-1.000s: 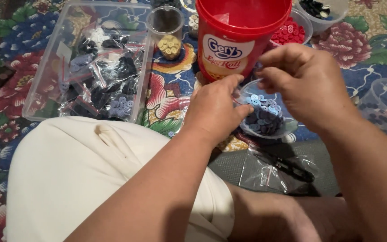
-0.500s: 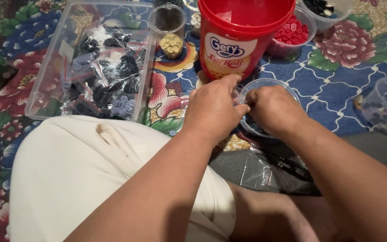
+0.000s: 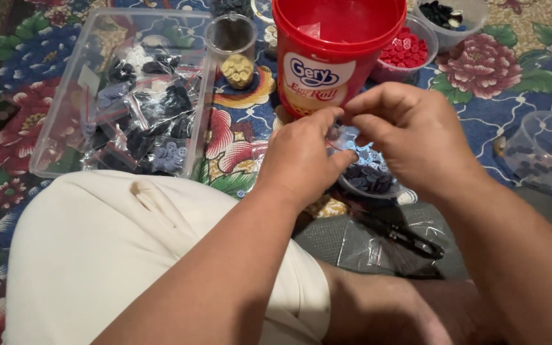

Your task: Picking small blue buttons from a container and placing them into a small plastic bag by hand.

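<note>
My left hand [image 3: 301, 160] and my right hand [image 3: 410, 134] meet fingertip to fingertip just in front of a red bucket [image 3: 337, 57]. Between my left fingers is what looks like a small clear bag [image 3: 335, 134]. My right thumb and forefinger are pinched together at the bag's top, and what they hold is hidden. Directly below both hands stands a clear cup of blue-grey buttons [image 3: 368, 177], partly covered by my fingers.
A clear box of bagged buttons [image 3: 122, 96] lies at the left. Cups of yellowish buttons [image 3: 237, 64], red buttons [image 3: 410, 51] and dark buttons [image 3: 448, 16] stand around the bucket. A clear tub [image 3: 544, 153] sits at the right. Black snips [image 3: 404, 236] lie on a plastic bag. My knee fills the lower left.
My right hand dipped into the cup of blue-grey buttons half a second ago and has risen again to meet my left fingertips. My left hand has hardly moved.
</note>
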